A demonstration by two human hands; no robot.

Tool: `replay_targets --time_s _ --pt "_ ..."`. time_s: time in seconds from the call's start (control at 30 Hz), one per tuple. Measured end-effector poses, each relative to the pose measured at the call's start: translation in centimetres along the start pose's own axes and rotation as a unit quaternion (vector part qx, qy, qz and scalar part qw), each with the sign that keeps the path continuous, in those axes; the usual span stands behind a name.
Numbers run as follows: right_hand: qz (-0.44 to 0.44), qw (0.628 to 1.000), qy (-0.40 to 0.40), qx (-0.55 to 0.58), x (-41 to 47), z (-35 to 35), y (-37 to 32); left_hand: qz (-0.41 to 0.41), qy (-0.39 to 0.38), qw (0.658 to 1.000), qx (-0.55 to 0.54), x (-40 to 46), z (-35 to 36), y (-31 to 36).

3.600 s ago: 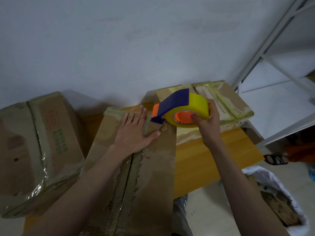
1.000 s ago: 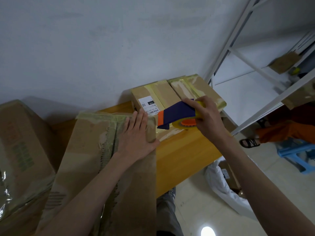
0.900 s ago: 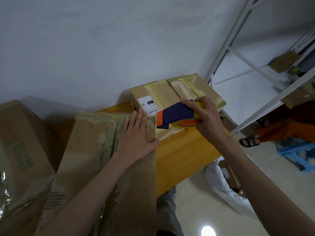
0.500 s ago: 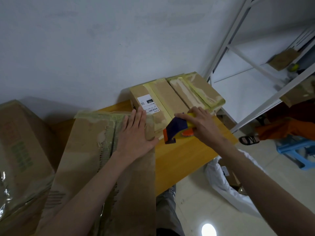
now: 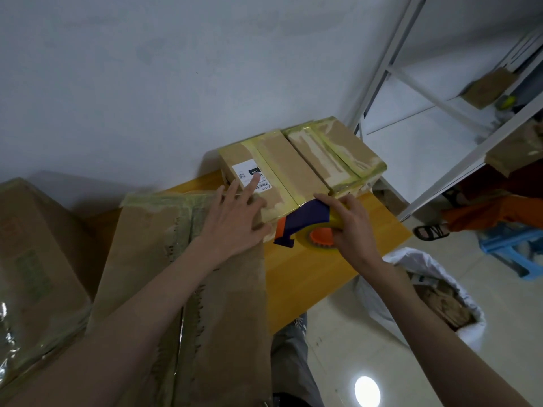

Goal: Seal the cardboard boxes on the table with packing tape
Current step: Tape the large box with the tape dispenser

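1. Nearest you, the long box (image 5: 188, 289) lies on the surface (image 5: 308, 277); its centre seam looks ragged and, I judge, unsealed.
2. Your left hand (image 5: 232, 221) rests flat, fingers straight, on its far end.
3. Your right hand (image 5: 349, 227) grips the tape dispenser (image 5: 305, 227) just beside that end, low over the surface.
4. Farther back, two small boxes (image 5: 293, 168) already wear yellow tape.

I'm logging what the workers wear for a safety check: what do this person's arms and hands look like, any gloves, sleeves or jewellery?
Both forearms are bare up to the frame edge, with no sleeve in view. The left hand and right hand wear no gloves, and no ring, watch or bracelet shows.
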State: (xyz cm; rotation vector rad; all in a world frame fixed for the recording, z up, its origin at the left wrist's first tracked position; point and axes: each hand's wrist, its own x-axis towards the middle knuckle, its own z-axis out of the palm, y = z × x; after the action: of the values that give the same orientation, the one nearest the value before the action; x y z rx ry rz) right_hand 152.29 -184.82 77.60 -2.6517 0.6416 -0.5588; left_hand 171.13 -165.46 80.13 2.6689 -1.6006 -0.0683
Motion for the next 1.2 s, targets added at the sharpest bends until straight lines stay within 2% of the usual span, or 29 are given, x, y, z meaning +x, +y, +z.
replay_targets --time_s 0.17,0.33,0.4,0.47,0.57,0.63,0.77,0.93,1.07,1.2 --pt "0.048 0.996 0.026 0.07 -0.8 -0.8 -1.2 0.025 -0.03 0.999 -0.021 2.8 -1.2 -0.7" --pt "0.099 0.985 0.045 0.137 -1.1 -2.1 -2.2 -0.007 -0.103 0.994 -0.026 4.3 -1.9 -2.3" --pt "0.119 0.977 0.054 0.171 -1.1 -2.6 -2.6 -0.022 -0.089 0.995 -0.036 4.3 -1.8 -3.1" --pt "0.143 0.964 0.074 0.211 -1.2 -2.9 -3.3 -0.015 -0.013 0.997 -0.08 3.6 -1.7 -3.8" --pt "0.225 0.921 0.097 0.303 -1.3 -3.0 -4.4 0.04 0.102 0.987 -0.115 1.9 -1.8 -4.7" --pt "0.283 0.875 0.097 0.382 -1.1 -2.7 -4.9 0.053 0.123 0.983 -0.125 1.0 -1.6 -5.1" --pt "0.347 0.804 0.081 0.476 -0.3 -2.1 -5.8 0.044 0.11 0.98 -0.157 0.2 -1.0 -4.9" --pt "0.384 0.76 0.06 0.521 0.2 -1.5 -7.1 0.0 0.077 0.975 -0.208 0.8 -0.6 -4.3" --pt "0.411 0.705 0.046 0.575 0.7 -1.3 -8.2 -0.014 0.043 0.969 -0.243 1.3 -0.4 -4.5" --pt "0.413 0.692 0.035 0.592 0.7 -1.0 -8.7 -0.019 0.037 0.971 -0.237 0.8 -1.3 -5.3"
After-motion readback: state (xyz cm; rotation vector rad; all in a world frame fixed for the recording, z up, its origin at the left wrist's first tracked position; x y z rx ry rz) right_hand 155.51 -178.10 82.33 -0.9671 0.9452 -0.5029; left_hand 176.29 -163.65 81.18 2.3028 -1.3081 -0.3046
